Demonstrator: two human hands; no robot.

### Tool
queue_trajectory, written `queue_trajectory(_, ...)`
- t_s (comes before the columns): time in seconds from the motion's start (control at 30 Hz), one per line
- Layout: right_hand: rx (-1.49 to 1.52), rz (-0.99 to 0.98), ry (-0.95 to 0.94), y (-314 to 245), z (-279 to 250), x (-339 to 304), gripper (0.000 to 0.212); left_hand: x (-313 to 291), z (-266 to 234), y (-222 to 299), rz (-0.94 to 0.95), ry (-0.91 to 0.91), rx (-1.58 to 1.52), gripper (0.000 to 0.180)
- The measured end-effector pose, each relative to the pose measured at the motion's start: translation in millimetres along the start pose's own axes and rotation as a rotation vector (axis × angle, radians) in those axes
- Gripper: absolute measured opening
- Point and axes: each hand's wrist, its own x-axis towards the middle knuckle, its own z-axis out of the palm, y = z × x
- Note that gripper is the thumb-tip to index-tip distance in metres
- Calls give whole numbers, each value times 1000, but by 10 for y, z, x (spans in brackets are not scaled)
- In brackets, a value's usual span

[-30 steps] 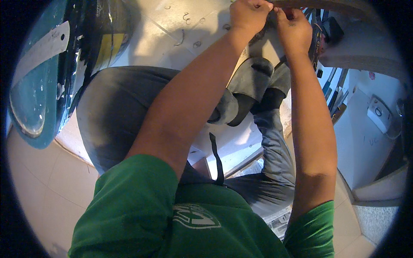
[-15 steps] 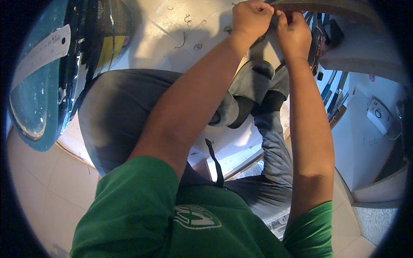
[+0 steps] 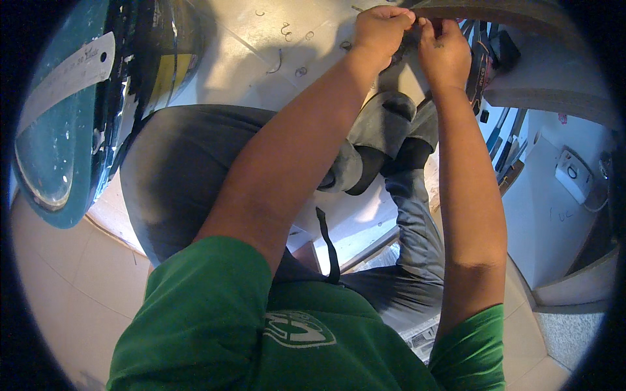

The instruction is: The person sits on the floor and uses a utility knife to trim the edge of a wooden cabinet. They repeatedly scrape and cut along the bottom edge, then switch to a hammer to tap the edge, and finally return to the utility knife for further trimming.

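Both my hands are close together at the top of the view, by the edge of a dark curved-looking panel [image 3: 515,12]. My left hand [image 3: 378,38] is closed, its thumb and fingers pinched at the panel's left end. Facing it, my right hand [image 3: 446,57] is also closed, its thumb and forefinger pinched beneath the same edge. What lies between the fingertips is too small and dark to make out. A thin dark end sticks out just left of my left hand. Several curled wire-like scraps [image 3: 285,30] lie on the pale floor to the left.
At the left stands a black bucket [image 3: 176,39] beside a teal container [image 3: 49,156], with a pale flat strip [image 3: 75,72] resting across it. Long-handled tools [image 3: 508,140] and a black-orange tool [image 3: 480,73] are at the right, near a white socket box [image 3: 574,173]. My crossed legs fill the middle.
My left hand has shifted slightly down, toward me. My right hand stays almost in place, and both keep their pinch at the panel edge.
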Motion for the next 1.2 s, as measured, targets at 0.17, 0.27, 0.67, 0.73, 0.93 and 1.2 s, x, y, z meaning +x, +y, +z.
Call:
queue_trajectory(0.17,-2,-21,31,82,8,-14,36,-61,177,69,-180,108,-161,16)
queue_trajectory(0.27,19,-24,20,58,-6,-15,36,-41,155,52,-195,114,-187,17)
queue_trajectory(0.67,-30,30,-10,51,-16,-9,36,-42,136,101,-177,57,-238,18)
queue_trajectory(0.73,-21,44,-17,13,-10,-4,36,-28,82,124,-187,-3,-290,20)
queue_trajectory(0.93,-14,59,-27,-69,-48,-22,30,-89,95,190,-298,3,-342,29)
queue_trajectory(1.2,96,125,-83,-108,-232,12,25,-211,290,310,-68,96,-19,30)
